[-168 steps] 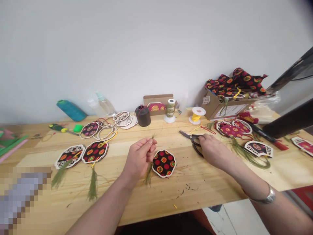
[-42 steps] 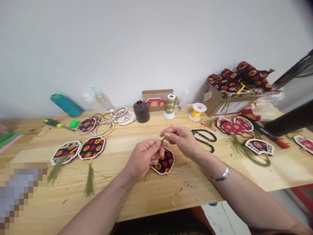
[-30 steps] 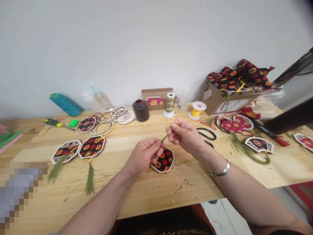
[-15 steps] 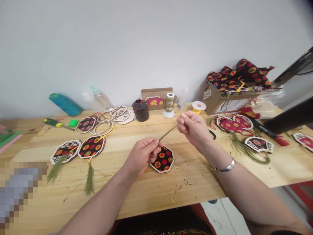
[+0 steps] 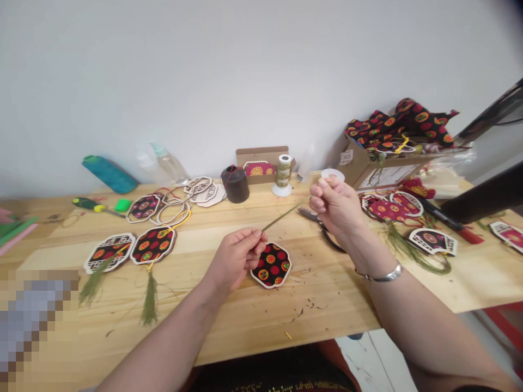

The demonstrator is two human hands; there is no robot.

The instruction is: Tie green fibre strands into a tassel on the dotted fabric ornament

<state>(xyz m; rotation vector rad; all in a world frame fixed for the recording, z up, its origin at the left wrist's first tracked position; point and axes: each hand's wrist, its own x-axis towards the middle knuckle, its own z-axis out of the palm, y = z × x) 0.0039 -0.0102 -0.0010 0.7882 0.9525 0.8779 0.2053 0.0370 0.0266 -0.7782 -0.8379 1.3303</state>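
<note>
A thin olive-green cord (image 5: 284, 216) is stretched taut on a slant between my two hands. My left hand (image 5: 239, 253) pinches its lower end, and my right hand (image 5: 333, 204), higher and farther right, pinches the other end. Just right of my left fingers, a black ornament with red and orange flower patterns and a pale wooden rim (image 5: 272, 265) lies flat on the table. Pliers with black handles (image 5: 332, 239) rest partly hidden behind my right hand. Behind the hands stands a spool of olive-green thread (image 5: 284, 173).
Finished-looking ornaments with green tassels (image 5: 153, 245) lie at the left. A black thread cone (image 5: 236, 185), a teal thread cone (image 5: 109, 174) and a screwdriver (image 5: 96, 206) sit farther back. On the right are a cardboard box with patterned cloth (image 5: 379, 163), more ornaments (image 5: 433, 240) and a black post (image 5: 486, 193).
My right hand has moved right and slightly toward the table, uncovering the pliers and lengthening the stretch of cord. My left hand has shifted slightly left.
</note>
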